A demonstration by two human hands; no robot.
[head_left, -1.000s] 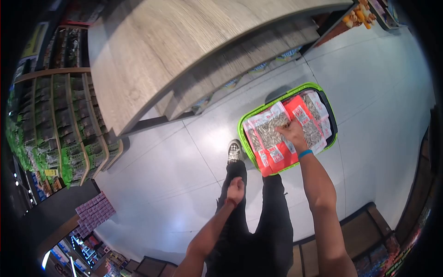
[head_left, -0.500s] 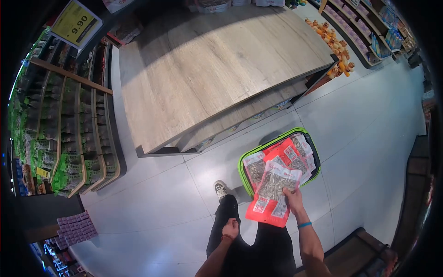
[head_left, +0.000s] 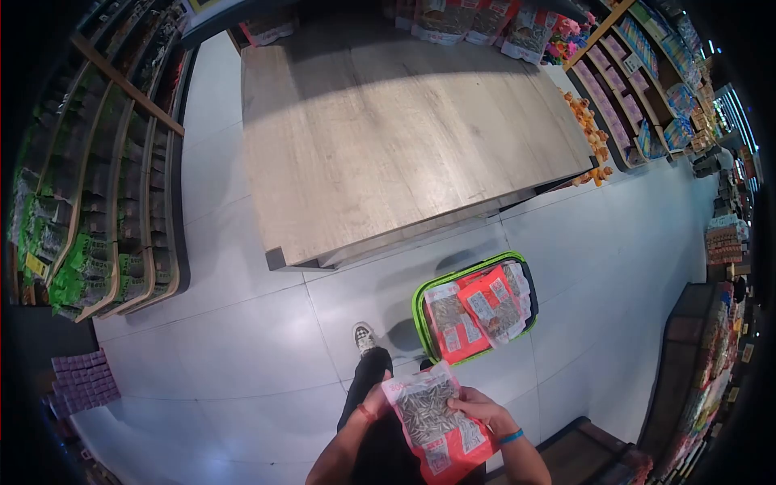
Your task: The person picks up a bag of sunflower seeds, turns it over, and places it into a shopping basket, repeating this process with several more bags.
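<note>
Just above my legs is a red and white bag of sunflower seeds, its clear window showing striped seeds. My right hand grips its right side, thumb on the front. At the opposite edge my left hand takes hold too, its fingers partly hidden behind the bag. On the floor ahead stands a green-rimmed shopping basket with several similar bags lying in it, some overlapping.
A wood-topped display table stands ahead, with more seed bags at its far side. Shelves with green packets line the left. Purple packs are stacked at lower left. A dark low display stands at right.
The bag in my right hand has moved away from over the basket, down and left toward my body. My left hand has come up and taken its left edge. The view has shifted.
</note>
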